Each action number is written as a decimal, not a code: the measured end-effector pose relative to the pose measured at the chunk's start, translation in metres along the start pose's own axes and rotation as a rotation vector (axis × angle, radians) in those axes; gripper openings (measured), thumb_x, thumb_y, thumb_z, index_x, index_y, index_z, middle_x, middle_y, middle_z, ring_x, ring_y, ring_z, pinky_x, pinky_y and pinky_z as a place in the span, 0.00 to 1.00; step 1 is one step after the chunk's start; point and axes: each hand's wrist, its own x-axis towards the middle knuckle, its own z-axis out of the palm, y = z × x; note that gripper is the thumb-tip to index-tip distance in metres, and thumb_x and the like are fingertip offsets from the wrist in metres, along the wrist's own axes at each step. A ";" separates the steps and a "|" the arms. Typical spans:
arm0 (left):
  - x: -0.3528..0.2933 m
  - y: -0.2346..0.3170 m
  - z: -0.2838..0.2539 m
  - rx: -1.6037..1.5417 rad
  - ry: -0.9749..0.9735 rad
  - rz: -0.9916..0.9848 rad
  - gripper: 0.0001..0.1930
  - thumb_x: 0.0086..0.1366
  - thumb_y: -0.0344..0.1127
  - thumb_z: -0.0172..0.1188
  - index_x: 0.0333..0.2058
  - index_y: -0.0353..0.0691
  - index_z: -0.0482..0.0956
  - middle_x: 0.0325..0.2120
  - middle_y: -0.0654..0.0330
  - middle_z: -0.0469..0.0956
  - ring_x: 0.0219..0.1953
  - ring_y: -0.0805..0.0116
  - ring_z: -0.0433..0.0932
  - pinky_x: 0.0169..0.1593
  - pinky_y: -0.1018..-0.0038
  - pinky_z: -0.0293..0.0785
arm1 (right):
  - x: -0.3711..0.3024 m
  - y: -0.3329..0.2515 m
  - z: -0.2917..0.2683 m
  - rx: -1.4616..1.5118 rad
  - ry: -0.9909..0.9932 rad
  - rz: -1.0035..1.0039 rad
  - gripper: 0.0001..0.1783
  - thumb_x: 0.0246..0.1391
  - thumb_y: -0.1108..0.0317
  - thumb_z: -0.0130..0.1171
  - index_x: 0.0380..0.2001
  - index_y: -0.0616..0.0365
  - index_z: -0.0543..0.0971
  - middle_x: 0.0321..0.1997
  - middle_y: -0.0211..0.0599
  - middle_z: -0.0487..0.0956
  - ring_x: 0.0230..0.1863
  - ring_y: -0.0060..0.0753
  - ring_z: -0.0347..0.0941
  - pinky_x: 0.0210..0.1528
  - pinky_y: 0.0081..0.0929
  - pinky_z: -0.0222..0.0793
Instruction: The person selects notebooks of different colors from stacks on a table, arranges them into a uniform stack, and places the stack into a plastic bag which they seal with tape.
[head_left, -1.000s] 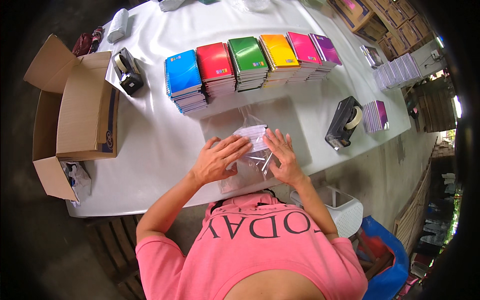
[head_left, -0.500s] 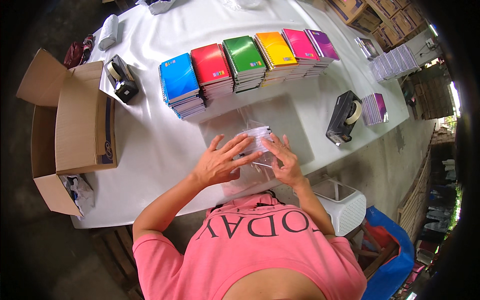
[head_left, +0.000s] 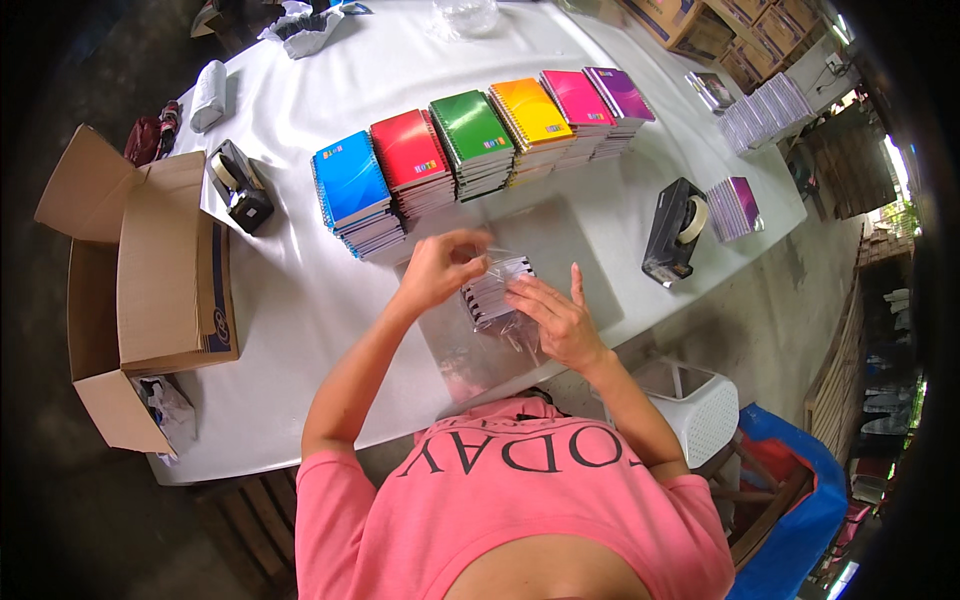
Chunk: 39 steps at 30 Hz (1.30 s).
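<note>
On the smooth white tabletop (head_left: 300, 380), a small, white, block-shaped bundle with dark marks along its edges (head_left: 486, 302) lies in crinkled, clear plastic film (head_left: 515, 335) on a flat, grey, translucent sheet (head_left: 578, 245), between the hands. The right hand (head_left: 560, 322) rests extended fingers on the bundle's right side, its grip wide; the left hand (head_left: 447, 268) has a narrow grip at the far left corner, though blur hides whether film is pinched. Good handling here likely means steady, light pressure from the right, smoothing the film flat, and keeping the bundle's edges square.
</note>
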 end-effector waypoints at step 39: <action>-0.058 -0.017 0.005 0.893 -0.184 0.534 0.47 0.43 0.80 0.49 0.62 0.67 0.60 0.64 0.75 0.58 0.70 0.51 0.33 0.59 0.35 0.17 | -0.062 0.111 -0.075 0.561 0.903 0.944 0.24 0.55 0.60 0.54 0.54 0.57 0.68 0.57 0.43 0.67 0.57 0.32 0.64 0.53 0.32 0.62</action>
